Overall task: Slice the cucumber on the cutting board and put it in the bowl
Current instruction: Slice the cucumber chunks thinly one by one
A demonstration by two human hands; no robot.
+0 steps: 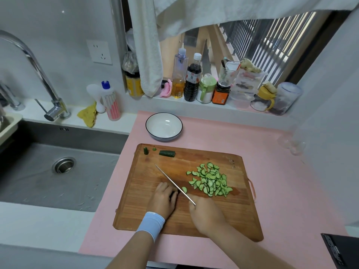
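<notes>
My left hand [163, 199] curls on the cucumber [173, 193]; right hand [206, 214] grips the knife [174, 184]. I'd slice slowly, straight down.

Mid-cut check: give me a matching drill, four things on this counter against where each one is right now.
Things
1 bowl
2 cucumber slices
3 knife
4 cut-off end

Places
A held in the right hand
B on the far edge of the cutting board, towards its left
C empty, beyond the board
D piled on the board's right half

Pairs: 1-C, 2-D, 3-A, 4-B
</notes>
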